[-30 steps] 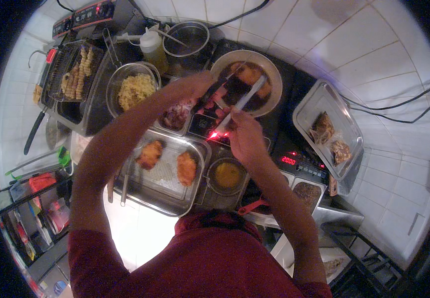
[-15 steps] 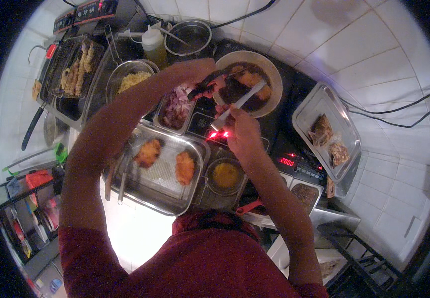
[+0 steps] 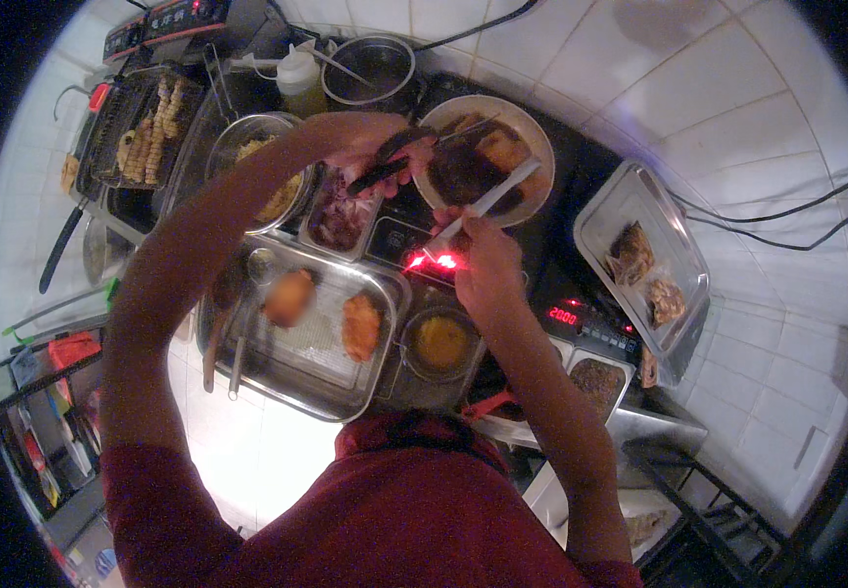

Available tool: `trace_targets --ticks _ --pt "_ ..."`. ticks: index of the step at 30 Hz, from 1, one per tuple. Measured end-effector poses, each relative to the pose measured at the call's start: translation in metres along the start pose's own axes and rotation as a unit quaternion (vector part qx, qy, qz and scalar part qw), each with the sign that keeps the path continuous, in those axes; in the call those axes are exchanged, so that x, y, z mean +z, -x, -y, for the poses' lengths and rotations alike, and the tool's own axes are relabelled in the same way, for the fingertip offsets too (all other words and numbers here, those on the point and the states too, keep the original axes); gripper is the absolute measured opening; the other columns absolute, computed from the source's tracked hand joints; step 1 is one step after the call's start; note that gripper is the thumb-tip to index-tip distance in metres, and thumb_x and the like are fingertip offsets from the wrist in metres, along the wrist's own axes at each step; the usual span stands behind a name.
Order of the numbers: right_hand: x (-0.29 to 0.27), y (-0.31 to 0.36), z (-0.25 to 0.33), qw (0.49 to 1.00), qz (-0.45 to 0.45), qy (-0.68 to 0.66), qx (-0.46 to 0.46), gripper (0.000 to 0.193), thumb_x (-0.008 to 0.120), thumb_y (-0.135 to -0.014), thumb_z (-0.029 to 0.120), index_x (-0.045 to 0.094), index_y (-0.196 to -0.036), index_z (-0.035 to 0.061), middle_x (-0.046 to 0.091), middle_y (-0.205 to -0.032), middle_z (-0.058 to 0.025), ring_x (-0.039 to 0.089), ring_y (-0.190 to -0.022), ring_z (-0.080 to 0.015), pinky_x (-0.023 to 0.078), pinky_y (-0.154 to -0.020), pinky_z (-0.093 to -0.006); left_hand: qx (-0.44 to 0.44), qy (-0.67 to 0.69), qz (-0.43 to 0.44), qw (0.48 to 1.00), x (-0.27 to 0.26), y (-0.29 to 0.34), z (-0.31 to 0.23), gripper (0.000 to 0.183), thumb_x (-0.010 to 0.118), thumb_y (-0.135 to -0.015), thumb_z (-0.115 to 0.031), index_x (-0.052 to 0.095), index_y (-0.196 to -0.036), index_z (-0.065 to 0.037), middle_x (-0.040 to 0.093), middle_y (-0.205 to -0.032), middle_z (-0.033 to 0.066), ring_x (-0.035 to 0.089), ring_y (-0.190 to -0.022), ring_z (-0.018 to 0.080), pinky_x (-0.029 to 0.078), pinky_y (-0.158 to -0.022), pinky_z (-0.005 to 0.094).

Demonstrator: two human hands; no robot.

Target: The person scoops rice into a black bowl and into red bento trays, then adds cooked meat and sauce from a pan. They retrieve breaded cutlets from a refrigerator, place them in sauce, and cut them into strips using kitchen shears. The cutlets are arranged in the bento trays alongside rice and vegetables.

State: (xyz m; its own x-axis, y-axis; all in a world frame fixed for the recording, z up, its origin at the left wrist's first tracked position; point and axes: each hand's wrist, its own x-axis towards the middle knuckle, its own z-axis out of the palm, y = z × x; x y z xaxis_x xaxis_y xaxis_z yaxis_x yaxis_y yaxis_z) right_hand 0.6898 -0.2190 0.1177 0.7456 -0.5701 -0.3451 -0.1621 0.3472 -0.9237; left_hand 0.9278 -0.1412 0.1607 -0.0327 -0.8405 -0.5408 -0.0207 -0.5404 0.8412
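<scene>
My left hand (image 3: 370, 139) is closed on black-handled scissors (image 3: 394, 162), whose handles are spread and whose thin blades reach over the pan's left side. Flat silver metal tongs (image 3: 502, 186) are gripped in my right hand (image 3: 487, 255), their tips over the right of the pan. The round, pale-rimmed pan (image 3: 546, 132) holds dark brown sauce. A browned, fried-looking piece (image 3: 505, 149) lies in it between the two tools. Steam or blur hides the blade tips' exact contact.
Nearest me is a metal tray (image 3: 331, 407) with orange fried pieces (image 3: 360, 326). Around stand a tub of chopped onion (image 3: 340, 220), a sieve of noodles (image 3: 267, 201), a squeeze bottle (image 3: 301, 83), a pot (image 3: 370, 69), a bowl of yellow liquid (image 3: 441, 343), and a tilted tray (image 3: 600, 206) at right.
My left hand has shifted slightly left, and the scissors' handles have spread wider. The tongs' tips have moved slightly right in the pan.
</scene>
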Motion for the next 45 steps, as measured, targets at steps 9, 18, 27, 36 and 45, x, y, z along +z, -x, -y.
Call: trace_targets --ticks 9,18,27,36,45 --pt "0.004 0.009 -0.011 0.993 0.011 0.081 -0.086 0.022 0.047 -0.101 0.017 0.057 -0.110 -0.0011 0.065 -0.100 -0.0135 0.063 -0.088 -0.0235 0.053 -0.080 -0.0376 -0.089 0.031 0.027 0.995 0.028 -0.005 0.009 0.035 0.062 -0.086 -0.042 0.060 -0.088 -0.007 0.059 -0.072 0.0061 0.062 -0.059 0.0175 0.051 -0.045 0.0327" --pt "0.011 0.024 0.004 0.957 -0.012 -0.266 0.116 0.023 0.047 -0.102 0.016 0.056 -0.113 -0.0010 0.065 -0.105 -0.0121 0.064 -0.098 -0.0235 0.053 -0.086 -0.0375 -0.032 0.027 -0.002 0.999 0.036 -0.007 0.006 0.034 0.060 -0.088 -0.041 0.058 -0.079 -0.009 0.060 -0.070 0.0058 0.061 -0.056 0.0163 0.051 -0.046 0.0325" --pt "0.004 0.018 -0.016 0.992 0.015 -0.121 0.027 0.021 0.049 -0.101 0.015 0.056 -0.112 -0.0016 0.065 -0.102 -0.0134 0.064 -0.095 -0.0242 0.053 -0.086 -0.0385 -0.015 0.025 -0.053 0.998 0.036 -0.020 0.012 0.028 0.062 -0.087 -0.027 0.061 -0.072 -0.003 0.062 -0.060 0.0104 0.060 -0.046 0.0174 0.048 -0.037 0.0307" --pt "0.006 0.017 0.002 0.978 -0.008 -0.174 0.114 0.020 0.049 -0.100 0.013 0.055 -0.111 -0.0029 0.065 -0.102 -0.0148 0.065 -0.093 -0.0262 0.054 -0.085 -0.0394 0.081 -0.066 -0.043 0.994 0.027 -0.015 0.018 0.027 0.068 -0.079 -0.022 0.062 -0.064 0.000 0.057 -0.053 0.0090 0.054 -0.039 0.0146 0.043 -0.034 0.0300" --pt "0.002 0.014 0.006 0.961 -0.038 -0.237 0.135 0.022 0.048 -0.100 0.014 0.054 -0.113 -0.0028 0.065 -0.101 -0.0138 0.065 -0.090 -0.0245 0.055 -0.080 -0.0374 -0.043 0.061 -0.020 0.997 0.027 -0.001 0.003 0.026 0.069 -0.080 -0.028 0.060 -0.078 -0.004 0.058 -0.065 0.0081 0.059 -0.050 0.0172 0.046 -0.037 0.0309"
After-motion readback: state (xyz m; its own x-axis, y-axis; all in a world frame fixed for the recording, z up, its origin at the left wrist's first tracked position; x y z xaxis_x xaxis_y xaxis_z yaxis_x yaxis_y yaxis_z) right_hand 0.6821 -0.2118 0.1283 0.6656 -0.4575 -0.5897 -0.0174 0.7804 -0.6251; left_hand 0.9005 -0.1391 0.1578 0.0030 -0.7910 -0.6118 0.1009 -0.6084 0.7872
